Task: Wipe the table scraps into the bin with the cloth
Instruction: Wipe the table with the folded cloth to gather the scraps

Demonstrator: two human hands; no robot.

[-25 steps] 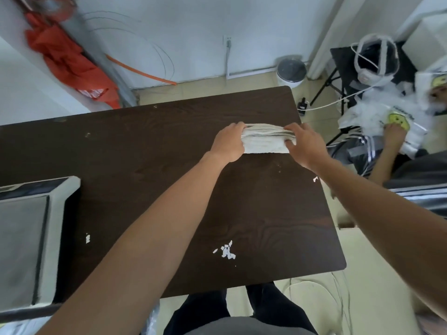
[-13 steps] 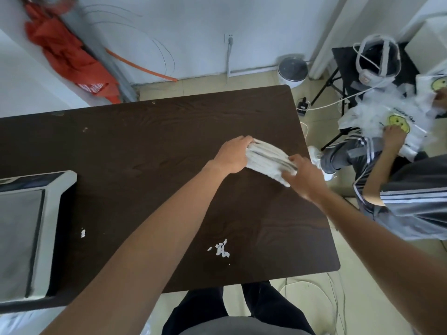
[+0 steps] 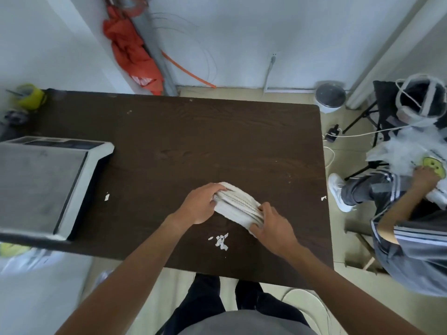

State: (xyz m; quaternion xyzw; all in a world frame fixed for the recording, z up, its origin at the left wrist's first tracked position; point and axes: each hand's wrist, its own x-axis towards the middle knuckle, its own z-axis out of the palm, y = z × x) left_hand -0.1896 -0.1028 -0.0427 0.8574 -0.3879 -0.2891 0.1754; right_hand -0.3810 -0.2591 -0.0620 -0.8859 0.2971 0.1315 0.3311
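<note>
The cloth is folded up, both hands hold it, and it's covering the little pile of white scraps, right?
Not quite. In the head view the folded cloth, held by the left hand and right hand, does not cover the pile of white scraps; the pile lies bare on the table, apart from the cloth, nearer the person.

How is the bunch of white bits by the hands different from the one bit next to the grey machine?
The bunch is many small bits huddled together; the lone bit is a single piece. The bunch lies close to the cloth; the lone bit lies beside the machine. Both are white, on the dark table.
</note>
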